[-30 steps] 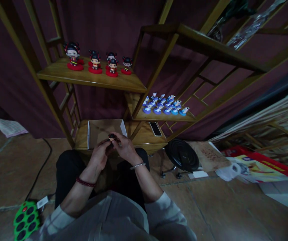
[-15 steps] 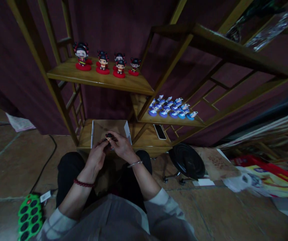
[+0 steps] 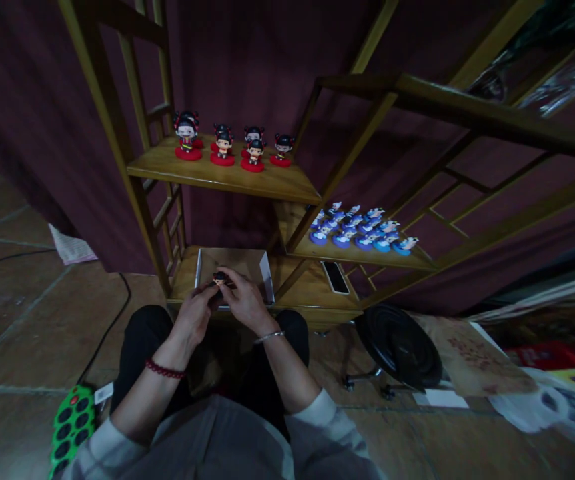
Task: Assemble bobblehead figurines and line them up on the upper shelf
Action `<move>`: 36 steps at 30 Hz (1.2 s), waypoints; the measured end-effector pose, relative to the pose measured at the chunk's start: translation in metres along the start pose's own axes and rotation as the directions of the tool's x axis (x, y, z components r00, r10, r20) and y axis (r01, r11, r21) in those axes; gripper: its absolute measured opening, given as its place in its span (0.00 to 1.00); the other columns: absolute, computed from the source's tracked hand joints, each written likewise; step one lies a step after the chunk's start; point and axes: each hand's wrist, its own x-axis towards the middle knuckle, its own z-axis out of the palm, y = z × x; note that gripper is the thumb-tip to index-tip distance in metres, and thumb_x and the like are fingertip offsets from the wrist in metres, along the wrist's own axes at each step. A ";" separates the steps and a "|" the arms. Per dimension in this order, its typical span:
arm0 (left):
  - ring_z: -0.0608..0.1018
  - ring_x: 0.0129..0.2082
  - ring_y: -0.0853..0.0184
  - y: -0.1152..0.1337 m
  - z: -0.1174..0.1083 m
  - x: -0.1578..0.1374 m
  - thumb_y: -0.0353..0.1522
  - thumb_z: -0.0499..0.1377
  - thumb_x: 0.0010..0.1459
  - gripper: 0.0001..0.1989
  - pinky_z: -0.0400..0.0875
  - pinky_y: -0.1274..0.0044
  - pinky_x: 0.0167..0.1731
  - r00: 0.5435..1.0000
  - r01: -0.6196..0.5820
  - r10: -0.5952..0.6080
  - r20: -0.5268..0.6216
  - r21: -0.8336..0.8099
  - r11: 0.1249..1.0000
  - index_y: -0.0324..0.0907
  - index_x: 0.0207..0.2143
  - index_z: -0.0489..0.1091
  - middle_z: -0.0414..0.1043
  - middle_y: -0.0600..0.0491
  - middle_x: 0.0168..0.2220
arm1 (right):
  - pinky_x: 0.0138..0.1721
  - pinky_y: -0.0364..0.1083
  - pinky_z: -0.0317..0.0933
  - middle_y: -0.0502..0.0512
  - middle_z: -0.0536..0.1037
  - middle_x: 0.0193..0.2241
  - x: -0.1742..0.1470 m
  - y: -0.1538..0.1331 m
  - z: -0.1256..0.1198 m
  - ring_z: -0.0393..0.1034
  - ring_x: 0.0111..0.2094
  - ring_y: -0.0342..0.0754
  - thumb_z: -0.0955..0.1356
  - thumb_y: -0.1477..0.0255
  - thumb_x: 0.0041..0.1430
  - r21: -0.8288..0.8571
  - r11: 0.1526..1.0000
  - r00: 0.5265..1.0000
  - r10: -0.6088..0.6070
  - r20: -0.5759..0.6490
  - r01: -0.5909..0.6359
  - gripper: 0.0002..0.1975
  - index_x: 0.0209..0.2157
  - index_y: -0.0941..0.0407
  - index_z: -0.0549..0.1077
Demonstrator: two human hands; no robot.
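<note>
Between my two hands is a small black-haired figurine [image 3: 220,279], its head showing above my fingers and its lower part hidden. My left hand [image 3: 198,310] grips it from the left, fingers closed. On the other side my right hand [image 3: 245,300] pinches it with thumb and fingers. Both hands are over the near side of an open cardboard box [image 3: 207,259] on the low shelf. Similar figurines on red bases, such as the front one [image 3: 255,153], stand on the upper shelf [image 3: 222,180].
Several blue and purple figurines [image 3: 365,233] fill the middle shelf at right. A phone [image 3: 335,277] lies on the low shelf. A black round stool [image 3: 400,343] stands right of my knees. At lower left a green power strip [image 3: 72,427] with a cable is on the tiled floor.
The view has shifted, so the shelves appear lower and further right. My hands keep hold of the figurine over the box with little change in grip.
</note>
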 end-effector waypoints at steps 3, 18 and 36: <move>0.74 0.29 0.68 0.003 0.005 0.002 0.26 0.63 0.38 0.07 0.70 0.77 0.29 1.000 0.003 -0.003 0.001 0.014 1.000 0.36 0.25 0.73 0.74 0.51 0.28 | 0.47 0.46 0.62 0.52 0.73 0.44 0.001 -0.001 -0.003 0.68 0.44 0.45 0.61 0.73 0.57 0.026 1.000 0.999 0.014 -0.030 -0.013 0.18 0.50 0.51 0.64; 0.74 0.27 0.70 -0.009 0.007 0.018 0.26 0.64 0.36 0.08 0.69 0.79 0.26 0.996 0.053 -0.055 0.070 0.021 0.998 0.35 0.24 0.73 0.74 0.52 0.27 | 0.48 0.46 0.62 0.52 0.73 0.45 -0.003 0.010 -0.006 0.68 0.45 0.45 0.61 0.72 0.58 -0.012 0.998 0.995 0.068 -0.079 -0.069 0.18 0.51 0.52 0.63; 0.76 0.32 0.68 0.001 0.011 0.008 0.20 0.54 0.47 0.09 0.73 0.75 0.34 0.978 0.127 -0.116 0.172 -0.054 0.990 0.34 0.28 0.74 0.75 0.49 0.33 | 0.45 0.45 0.64 0.51 0.74 0.41 -0.001 0.012 -0.025 0.69 0.43 0.44 0.63 0.71 0.56 0.072 0.997 0.997 0.046 -0.065 -0.042 0.18 0.49 0.51 0.66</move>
